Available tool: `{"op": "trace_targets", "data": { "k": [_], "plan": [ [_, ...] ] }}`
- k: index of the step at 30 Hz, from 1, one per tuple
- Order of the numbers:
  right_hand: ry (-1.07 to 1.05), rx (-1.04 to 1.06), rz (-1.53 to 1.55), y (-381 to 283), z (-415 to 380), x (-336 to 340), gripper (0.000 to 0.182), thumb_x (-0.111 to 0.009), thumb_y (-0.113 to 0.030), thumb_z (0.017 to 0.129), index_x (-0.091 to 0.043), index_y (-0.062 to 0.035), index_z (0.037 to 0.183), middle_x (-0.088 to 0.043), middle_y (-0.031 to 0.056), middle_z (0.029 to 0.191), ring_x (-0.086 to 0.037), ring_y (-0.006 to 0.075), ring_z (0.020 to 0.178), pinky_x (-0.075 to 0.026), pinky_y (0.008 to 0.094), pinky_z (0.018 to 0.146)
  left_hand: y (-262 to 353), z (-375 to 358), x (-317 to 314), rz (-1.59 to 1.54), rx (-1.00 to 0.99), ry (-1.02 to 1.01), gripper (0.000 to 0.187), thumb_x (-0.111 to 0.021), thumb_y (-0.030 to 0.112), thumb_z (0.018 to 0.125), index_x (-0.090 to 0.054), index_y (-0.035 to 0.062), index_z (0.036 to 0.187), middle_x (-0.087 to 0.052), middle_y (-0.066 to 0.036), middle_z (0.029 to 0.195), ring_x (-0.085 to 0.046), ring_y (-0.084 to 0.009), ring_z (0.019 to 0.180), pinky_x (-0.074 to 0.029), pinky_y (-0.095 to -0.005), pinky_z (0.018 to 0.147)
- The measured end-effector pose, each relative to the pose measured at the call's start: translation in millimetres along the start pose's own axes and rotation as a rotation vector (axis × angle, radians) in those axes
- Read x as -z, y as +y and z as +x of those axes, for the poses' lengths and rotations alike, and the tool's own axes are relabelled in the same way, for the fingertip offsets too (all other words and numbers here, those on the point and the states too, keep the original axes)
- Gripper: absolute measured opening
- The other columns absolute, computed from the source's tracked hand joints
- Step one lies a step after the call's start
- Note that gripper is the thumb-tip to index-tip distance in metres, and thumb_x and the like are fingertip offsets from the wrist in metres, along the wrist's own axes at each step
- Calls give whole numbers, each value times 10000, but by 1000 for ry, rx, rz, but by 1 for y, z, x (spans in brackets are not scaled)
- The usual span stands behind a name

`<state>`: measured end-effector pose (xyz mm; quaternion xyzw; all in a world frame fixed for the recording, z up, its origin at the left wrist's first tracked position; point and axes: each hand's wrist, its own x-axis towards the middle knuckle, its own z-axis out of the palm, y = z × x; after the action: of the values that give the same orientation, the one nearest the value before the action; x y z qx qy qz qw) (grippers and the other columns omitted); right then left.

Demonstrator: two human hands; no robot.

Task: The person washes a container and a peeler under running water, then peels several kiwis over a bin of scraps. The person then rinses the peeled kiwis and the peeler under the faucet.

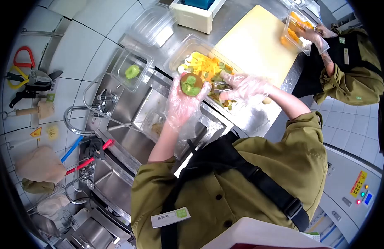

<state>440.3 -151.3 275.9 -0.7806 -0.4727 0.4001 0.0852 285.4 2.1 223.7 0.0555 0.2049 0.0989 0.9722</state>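
Observation:
My left hand [182, 103], in a clear plastic glove, grips a kiwi [191, 84] that shows green flesh with brown skin around it. My gloved right hand [248, 88] is closed on a shiny metal hand tool [221, 86], just right of the kiwi; its exact kind is not clear. Beneath and beyond both hands sits a clear plastic container [180, 53] with yellow and green fruit peels and pieces [202, 64]. To the left, a smaller clear container [144, 71] has a peeled green kiwi [132, 72] in it.
A cream cutting board [258, 41] lies on the steel counter. Sinks [121, 135] with taps are at left, below hanging tools. Stacked clear containers [152, 27] stand at the back. At right, a co-worker's gloved hands [314, 36] are over a container of orange fruit [292, 35].

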Motion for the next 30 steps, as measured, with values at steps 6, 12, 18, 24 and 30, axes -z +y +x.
{"op": "trace_targets", "data": {
  "k": [6,12,18,24,30],
  "plan": [
    [523,244,-116,-27,-12,2,340,-389,-327,911,-581,-47,926,-607,142,813,-603,267,794,-467,361,678,-19,11,-2,-84,79,-20,375,-450,321,907,-453,59,1176,-508,-118,1159,-484,-283,1075,-401,-459,924],
    [556,517,-397,-25,0,19,190,-492,-230,856,-578,-61,852,-584,116,632,-600,296,615,-475,387,577,-39,13,-6,63,-70,-24,411,-407,360,927,-436,70,1216,-518,-99,1135,-485,-275,1089,-383,-458,958],
    [582,631,-457,-35,-4,28,171,-548,-226,790,-580,-60,816,-577,120,624,-599,288,614,-469,378,558,-31,12,-3,231,-53,63,344,-454,371,903,-511,103,1111,-560,-110,1048,-564,-213,914,-503,-359,768],
    [504,319,-607,23,29,33,257,-568,-278,814,-577,-49,931,-589,84,657,-594,248,603,-477,361,578,4,-24,-11,343,-95,151,314,-484,329,882,-510,102,1096,-585,-154,993,-578,-242,748,-496,-333,577],
    [9,104,624,22,33,3,717,-712,-389,703,-446,-15,1253,-570,95,1055,-522,185,997,-402,286,857,-7,-4,3,330,-109,197,336,-450,387,908,-478,96,1074,-564,-92,1019,-549,-213,807,-482,-339,605]
  ]
}}
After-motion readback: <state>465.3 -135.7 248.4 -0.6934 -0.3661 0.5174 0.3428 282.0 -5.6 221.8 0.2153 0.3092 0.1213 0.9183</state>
